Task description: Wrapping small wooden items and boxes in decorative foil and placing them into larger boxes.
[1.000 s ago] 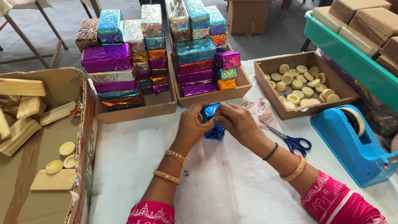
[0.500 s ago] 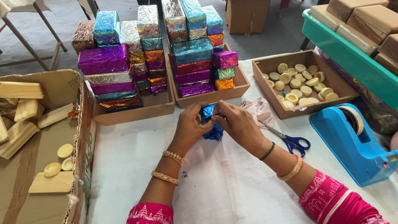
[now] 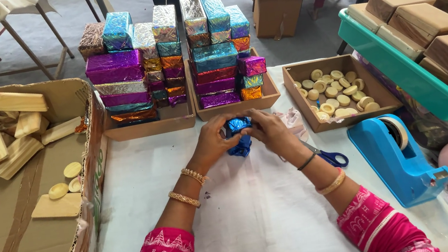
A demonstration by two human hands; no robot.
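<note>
My left hand (image 3: 212, 142) and my right hand (image 3: 270, 131) together grip a small object wrapped in shiny blue foil (image 3: 237, 125), held just above the white table cover (image 3: 257, 213). Loose blue foil hangs down below it between the palms. Fingers of both hands press against the wrap from either side. Directly behind the hands stand two shallow wooden trays (image 3: 236, 107) stacked with foil-wrapped blocks (image 3: 114, 66) in purple, blue, gold and red.
Blue-handled scissors (image 3: 330, 158) lie just right of my right wrist. A blue tape dispenser (image 3: 400, 150) stands at right, behind it a box of round wooden discs (image 3: 333, 88). A cardboard box of wooden pieces (image 3: 16, 146) fills the left. A teal crate (image 3: 406, 75) holds wooden boxes.
Both hands stay on the blue-wrapped piece in the same spot; the fingers have shifted a little around the foil.
</note>
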